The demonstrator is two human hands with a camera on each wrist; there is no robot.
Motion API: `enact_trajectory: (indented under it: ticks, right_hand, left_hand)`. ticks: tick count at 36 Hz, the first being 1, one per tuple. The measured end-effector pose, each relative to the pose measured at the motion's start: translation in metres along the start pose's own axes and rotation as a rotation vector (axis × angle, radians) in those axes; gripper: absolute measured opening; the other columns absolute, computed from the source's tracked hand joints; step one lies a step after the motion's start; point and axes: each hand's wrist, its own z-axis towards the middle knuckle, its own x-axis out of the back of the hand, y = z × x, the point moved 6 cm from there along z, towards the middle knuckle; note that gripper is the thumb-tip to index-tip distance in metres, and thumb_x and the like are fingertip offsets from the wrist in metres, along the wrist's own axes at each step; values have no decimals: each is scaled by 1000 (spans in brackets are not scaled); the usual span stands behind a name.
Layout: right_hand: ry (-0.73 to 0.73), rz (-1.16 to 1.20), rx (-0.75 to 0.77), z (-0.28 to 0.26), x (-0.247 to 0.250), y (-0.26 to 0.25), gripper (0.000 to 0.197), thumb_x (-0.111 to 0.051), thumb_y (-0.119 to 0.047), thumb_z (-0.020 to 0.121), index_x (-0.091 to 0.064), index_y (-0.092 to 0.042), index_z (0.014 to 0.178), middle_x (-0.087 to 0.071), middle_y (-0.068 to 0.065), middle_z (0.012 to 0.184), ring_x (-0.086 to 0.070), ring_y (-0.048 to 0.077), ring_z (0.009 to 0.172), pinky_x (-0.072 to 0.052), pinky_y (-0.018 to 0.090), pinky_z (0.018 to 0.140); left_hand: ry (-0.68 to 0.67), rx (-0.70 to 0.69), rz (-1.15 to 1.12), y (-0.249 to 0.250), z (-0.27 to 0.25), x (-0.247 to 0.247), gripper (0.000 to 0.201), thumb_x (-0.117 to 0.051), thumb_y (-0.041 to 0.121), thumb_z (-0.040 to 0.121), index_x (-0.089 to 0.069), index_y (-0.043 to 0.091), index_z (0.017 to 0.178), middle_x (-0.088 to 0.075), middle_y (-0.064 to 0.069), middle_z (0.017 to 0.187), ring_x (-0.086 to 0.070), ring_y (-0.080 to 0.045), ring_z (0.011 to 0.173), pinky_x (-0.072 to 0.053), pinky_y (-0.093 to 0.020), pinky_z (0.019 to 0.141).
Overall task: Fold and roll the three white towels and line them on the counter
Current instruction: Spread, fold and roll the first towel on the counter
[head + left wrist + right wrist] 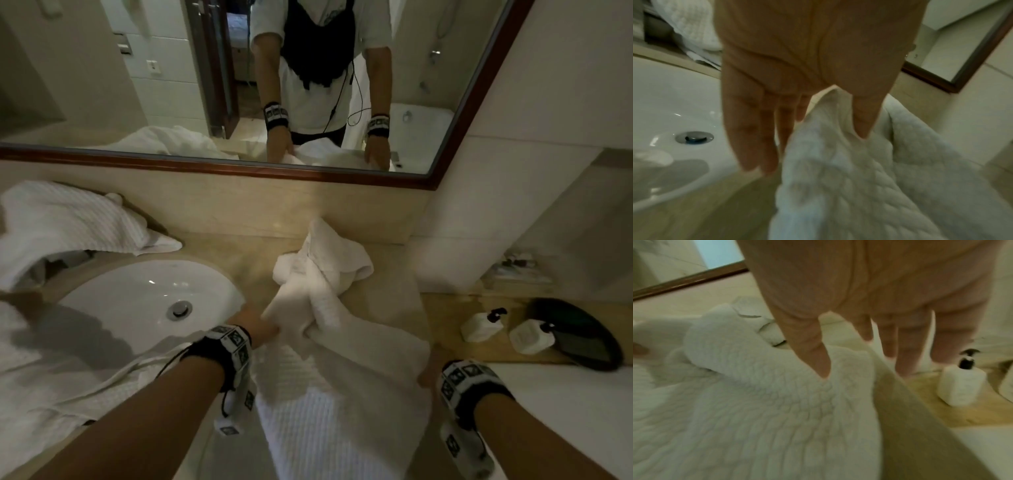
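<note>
Altogether, three white towels: one waffle-weave towel (pixel 342 394) spread on the beige counter (pixel 246 270) between the two forearms, its far end bunched and twisted toward the backsplash; a second towel (pixel 68 219) heaped at the far left of the counter, behind the basin; a third towel (pixel 41 387) draped at near left over the basin's front rim.

One oval white sink basin (pixel 144 298), let into the counter; it contains a chrome drain plug (pixel 178 309) and nothing else visible.

Two white pump bottles (pixel 481 327), black-capped, standing side by side on a pale wooden tray (pixel 445 308) to the right; a dark oval dish (pixel 582 335) sits just behind them, contents not discernible.

One wood-framed mirror (pixel 342 173) above the backsplash, reflecting the person and the towels.

Left hand (pixel 263 329): reaches forward beside the basin, thumb (pixel 865 113) over the towel's left edge and fingers extended on the other side of the fold, pinching the cloth between them.

Right hand (pixel 430 371): at the towel's right edge, thumb (pixel 813 353) pressed down on top of the cloth, fingers extended past the edge toward the bottles; it appears to pinch the hem, though blur in the wrist view leaves the underside contact uncertain.
</note>
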Motion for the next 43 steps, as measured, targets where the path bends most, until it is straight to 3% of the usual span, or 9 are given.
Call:
enact_trajectory:
  ticks: [3,9,14,21,25,28,30,34,43]
  right_hand:
    - [143,136,51,8,6,-23,88,-59,-43,88,-7,-10,151,-12,11,157,-19,27,144,-23,33,115]
    - [27,181,384,5,-10,-98,85,-68,-33,83,-16,-22,150,-30,5,151,-35,25,136,-34,34,110]
    - [-8,78,390,-2,-40,-115,51,-64,-26,82,-41,-19,128,-54,6,127,-55,26,111,-48,34,93]
    - [-476,223,298,-10,-55,-114,42,-59,-53,85,-59,-21,114,-66,-1,96,-64,17,81,-53,30,72]
    - [-175,331,210,16,-17,-97,44,-52,-58,85,-64,-21,105,-65,2,97,-63,27,99,-51,31,88]
    - [32,498,182,32,17,-83,23,-49,-27,95,-56,-10,82,-55,6,79,-54,21,75,-44,18,62]
    - [101,633,94,41,26,-74,31,-58,-34,89,-55,-6,102,-61,12,97,-59,24,79,-48,26,66]
    - [144,738,72,43,28,-82,78,-67,-42,83,-25,-10,140,-49,15,131,-56,34,110,-48,35,83]
    - [-18,451,289,26,14,-117,29,-47,-27,93,-47,-14,119,-56,7,105,-52,25,96,-42,33,84]
  left_hand:
    - [-174,-23,185,2,-3,-32,46,-60,39,91,-51,17,130,-55,-6,121,-54,-22,111,-42,-28,88]
    - [7,-122,96,-2,11,-46,37,-49,39,96,-49,16,125,-53,-5,130,-53,-26,116,-42,-35,96]
    - [46,-158,18,1,4,-43,42,-54,21,91,-39,19,131,-56,-12,122,-57,-30,107,-45,-38,88]
    - [-2,-197,118,-3,6,-44,39,-58,19,89,-46,23,126,-58,-8,122,-58,-27,106,-46,-34,88]
    - [-206,-182,219,-3,9,-40,47,-70,23,81,-51,24,124,-56,-4,127,-55,-24,112,-45,-32,89]
    - [-283,-147,190,9,9,-30,55,-62,56,82,-56,22,125,-55,-2,129,-54,-22,111,-44,-33,94]
    - [-242,-150,135,19,11,-21,62,-43,65,88,-56,20,128,-55,-4,130,-54,-24,114,-42,-33,97]
    - [-14,-270,39,45,15,-5,35,-37,34,99,-62,19,119,-59,-5,124,-54,-26,114,-39,-32,93]
    - [-411,-458,370,70,-4,-72,46,-57,58,80,-61,34,119,-50,4,133,-48,-23,120,-38,-41,105]
